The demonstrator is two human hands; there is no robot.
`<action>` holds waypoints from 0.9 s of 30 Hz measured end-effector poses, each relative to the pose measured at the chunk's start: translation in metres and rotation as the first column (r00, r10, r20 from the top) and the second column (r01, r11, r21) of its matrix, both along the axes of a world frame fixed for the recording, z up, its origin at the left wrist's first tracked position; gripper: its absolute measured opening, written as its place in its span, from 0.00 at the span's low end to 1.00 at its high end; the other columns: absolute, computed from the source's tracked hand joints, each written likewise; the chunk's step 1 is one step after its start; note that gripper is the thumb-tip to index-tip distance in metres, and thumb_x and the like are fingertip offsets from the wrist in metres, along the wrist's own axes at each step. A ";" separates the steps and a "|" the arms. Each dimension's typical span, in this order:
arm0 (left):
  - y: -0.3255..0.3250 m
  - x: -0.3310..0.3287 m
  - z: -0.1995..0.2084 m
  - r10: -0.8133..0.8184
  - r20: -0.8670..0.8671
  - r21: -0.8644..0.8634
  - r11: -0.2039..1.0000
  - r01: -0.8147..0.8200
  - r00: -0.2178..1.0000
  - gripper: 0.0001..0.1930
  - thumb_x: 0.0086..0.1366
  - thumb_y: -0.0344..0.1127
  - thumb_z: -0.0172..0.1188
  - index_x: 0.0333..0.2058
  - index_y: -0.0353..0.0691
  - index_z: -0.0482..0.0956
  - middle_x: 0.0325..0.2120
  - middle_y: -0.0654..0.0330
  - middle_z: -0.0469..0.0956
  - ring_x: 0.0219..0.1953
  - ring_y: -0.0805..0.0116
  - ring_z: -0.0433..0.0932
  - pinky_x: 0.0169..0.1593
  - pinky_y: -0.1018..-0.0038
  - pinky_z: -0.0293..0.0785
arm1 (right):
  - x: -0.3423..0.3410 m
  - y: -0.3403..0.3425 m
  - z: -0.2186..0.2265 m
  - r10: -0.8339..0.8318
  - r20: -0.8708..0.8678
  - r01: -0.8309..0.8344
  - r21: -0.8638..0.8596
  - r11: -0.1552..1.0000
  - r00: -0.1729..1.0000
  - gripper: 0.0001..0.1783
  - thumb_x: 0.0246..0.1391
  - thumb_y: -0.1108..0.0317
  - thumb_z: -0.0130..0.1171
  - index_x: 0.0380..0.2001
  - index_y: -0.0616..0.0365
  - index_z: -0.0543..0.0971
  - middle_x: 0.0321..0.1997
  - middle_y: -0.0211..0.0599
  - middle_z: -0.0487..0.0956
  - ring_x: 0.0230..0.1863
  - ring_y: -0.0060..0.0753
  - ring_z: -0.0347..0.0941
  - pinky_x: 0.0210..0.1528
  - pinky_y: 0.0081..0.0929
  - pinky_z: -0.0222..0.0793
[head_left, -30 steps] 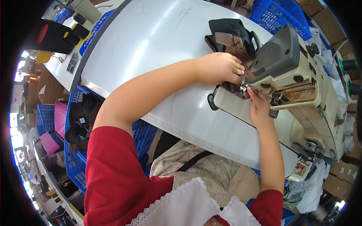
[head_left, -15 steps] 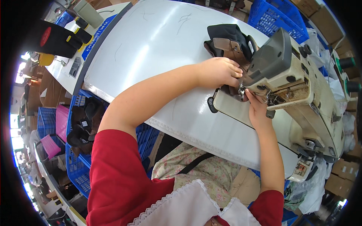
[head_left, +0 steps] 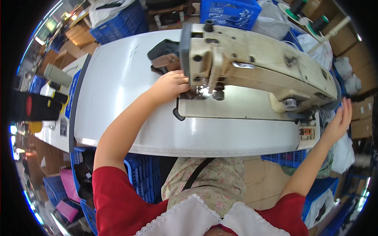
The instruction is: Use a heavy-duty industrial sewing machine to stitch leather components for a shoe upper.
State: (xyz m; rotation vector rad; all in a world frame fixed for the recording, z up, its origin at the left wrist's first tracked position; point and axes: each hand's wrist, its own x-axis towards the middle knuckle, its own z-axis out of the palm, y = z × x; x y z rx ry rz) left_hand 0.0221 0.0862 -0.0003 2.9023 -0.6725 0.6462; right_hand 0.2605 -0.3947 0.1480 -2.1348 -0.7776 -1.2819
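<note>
1. While, in the head view, the left hand (head_left: 171,84) is lying, fingers together, on the brown-and-black piece (head_left: 167,61) beside the sewing machine (head_left: 252,51) — pinch hidden — slack holding could be skewing it.
2. The right hand (head_left: 340,120) is lying open by the handwheel (head_left: 333,104); careless turning could be hurting the left.

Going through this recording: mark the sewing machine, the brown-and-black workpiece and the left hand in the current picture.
Sewing machine (head_left: 267,57): head view, on its cream upper arm.
Brown-and-black workpiece (head_left: 167,61): head view, on its brown part.
Left hand (head_left: 171,85): head view, on the back of the hand.
</note>
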 end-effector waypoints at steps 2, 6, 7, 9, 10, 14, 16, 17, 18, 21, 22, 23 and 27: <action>-0.006 0.015 0.003 -0.010 -0.017 0.015 1.000 0.010 1.000 0.15 0.46 0.26 0.61 0.36 0.45 0.81 0.40 0.63 0.80 0.49 0.61 0.76 0.55 0.64 0.71 | 0.094 -0.078 -0.004 -0.253 0.006 0.253 -0.019 0.967 0.967 0.23 0.65 0.57 0.52 0.54 0.64 0.77 0.57 0.47 0.77 0.60 0.40 0.70 0.66 0.33 0.58; -0.013 0.012 0.009 0.033 -0.021 0.040 0.999 -0.032 0.999 0.16 0.47 0.25 0.60 0.38 0.44 0.80 0.38 0.63 0.80 0.47 0.61 0.76 0.51 0.64 0.71 | 0.154 -0.087 -0.005 -0.060 -0.563 0.067 -0.007 0.998 0.824 0.26 0.64 0.51 0.54 0.53 0.63 0.77 0.49 0.48 0.81 0.53 0.36 0.76 0.58 0.27 0.65; -0.013 0.006 0.010 0.081 -0.053 0.066 0.995 -0.077 0.995 0.18 0.48 0.25 0.60 0.41 0.44 0.81 0.38 0.63 0.80 0.46 0.61 0.77 0.50 0.64 0.71 | 0.153 -0.080 -0.009 -0.053 -0.568 0.071 0.009 0.997 0.821 0.26 0.64 0.51 0.54 0.53 0.63 0.77 0.49 0.48 0.81 0.53 0.36 0.76 0.58 0.27 0.65; -0.009 -0.003 0.009 0.105 -0.096 0.066 0.993 -0.099 0.990 0.18 0.48 0.25 0.60 0.42 0.44 0.81 0.39 0.63 0.80 0.46 0.61 0.77 0.49 0.64 0.71 | 0.148 -0.070 -0.017 -0.113 -0.512 0.121 -0.018 0.992 0.852 0.24 0.65 0.52 0.54 0.49 0.64 0.78 0.44 0.48 0.82 0.46 0.35 0.79 0.51 0.27 0.69; -0.010 -0.003 0.011 0.130 -0.134 0.049 0.991 -0.124 0.982 0.19 0.49 0.25 0.60 0.42 0.45 0.81 0.39 0.63 0.80 0.46 0.61 0.77 0.49 0.64 0.71 | 0.142 -0.068 -0.030 -0.095 -0.414 0.128 0.052 0.990 0.905 0.23 0.65 0.52 0.54 0.46 0.65 0.78 0.43 0.46 0.82 0.43 0.34 0.79 0.48 0.28 0.70; -0.013 0.001 0.012 0.102 -0.089 0.057 0.994 -0.097 0.991 0.21 0.48 0.25 0.61 0.43 0.45 0.81 0.41 0.62 0.81 0.46 0.61 0.77 0.50 0.64 0.71 | 0.105 -0.083 -0.099 -0.070 -0.335 0.160 0.250 0.955 0.940 0.22 0.65 0.54 0.55 0.47 0.65 0.76 0.41 0.46 0.82 0.44 0.36 0.78 0.50 0.29 0.70; -0.015 0.005 0.015 0.092 -0.081 0.067 0.994 -0.087 0.992 0.21 0.47 0.25 0.61 0.44 0.45 0.81 0.41 0.62 0.81 0.46 0.61 0.77 0.50 0.64 0.71 | 0.097 -0.097 -0.128 -0.078 -0.418 0.187 0.227 0.956 0.905 0.22 0.65 0.54 0.55 0.48 0.65 0.76 0.42 0.47 0.81 0.46 0.36 0.78 0.51 0.30 0.70; -0.016 0.007 0.015 0.088 -0.097 0.068 0.994 -0.082 0.991 0.21 0.47 0.25 0.61 0.44 0.45 0.81 0.41 0.62 0.81 0.46 0.61 0.77 0.50 0.64 0.71 | 0.098 -0.103 -0.136 -0.085 -0.501 0.209 0.195 0.958 0.861 0.23 0.64 0.54 0.56 0.49 0.65 0.76 0.43 0.48 0.81 0.47 0.36 0.77 0.52 0.31 0.69; -0.015 0.007 0.016 0.090 -0.116 0.074 0.994 -0.082 0.989 0.21 0.47 0.25 0.61 0.44 0.45 0.81 0.41 0.62 0.81 0.46 0.61 0.77 0.50 0.64 0.71 | 0.101 -0.099 -0.130 -0.079 -0.503 0.207 0.202 0.957 0.861 0.23 0.64 0.54 0.56 0.49 0.65 0.76 0.43 0.48 0.81 0.47 0.36 0.77 0.52 0.31 0.69; -0.016 0.003 0.015 0.106 -0.120 0.057 0.993 -0.099 0.987 0.21 0.48 0.25 0.61 0.44 0.45 0.81 0.40 0.62 0.81 0.46 0.61 0.77 0.51 0.65 0.71 | 0.110 -0.075 -0.070 0.095 -0.323 0.064 0.449 0.891 0.942 0.24 0.65 0.52 0.55 0.48 0.66 0.77 0.45 0.47 0.81 0.49 0.35 0.76 0.54 0.30 0.68; -0.016 0.001 0.017 0.126 -0.128 0.040 0.992 -0.122 0.984 0.20 0.48 0.25 0.61 0.44 0.44 0.81 0.40 0.62 0.81 0.46 0.61 0.77 0.51 0.65 0.71 | 0.115 -0.065 -0.045 0.087 -0.383 0.069 0.375 0.924 0.920 0.25 0.65 0.51 0.54 0.47 0.66 0.77 0.46 0.47 0.81 0.48 0.38 0.77 0.53 0.30 0.68; -0.015 -0.001 0.016 0.130 -0.129 0.044 0.991 -0.125 0.983 0.20 0.48 0.25 0.61 0.44 0.44 0.81 0.40 0.62 0.81 0.46 0.61 0.77 0.51 0.65 0.71 | 0.117 -0.058 -0.032 0.076 -0.437 0.066 0.300 0.952 0.896 0.25 0.65 0.50 0.52 0.46 0.65 0.78 0.46 0.48 0.81 0.47 0.40 0.77 0.52 0.30 0.69; -0.016 -0.003 0.015 0.134 -0.108 0.048 0.990 -0.129 0.985 0.19 0.49 0.25 0.60 0.43 0.45 0.81 0.39 0.62 0.81 0.45 0.61 0.77 0.50 0.65 0.71 | 0.112 -0.055 -0.055 -0.114 -0.381 0.206 0.211 0.956 0.918 0.24 0.66 0.49 0.50 0.47 0.60 0.79 0.43 0.54 0.80 0.44 0.51 0.78 0.49 0.35 0.69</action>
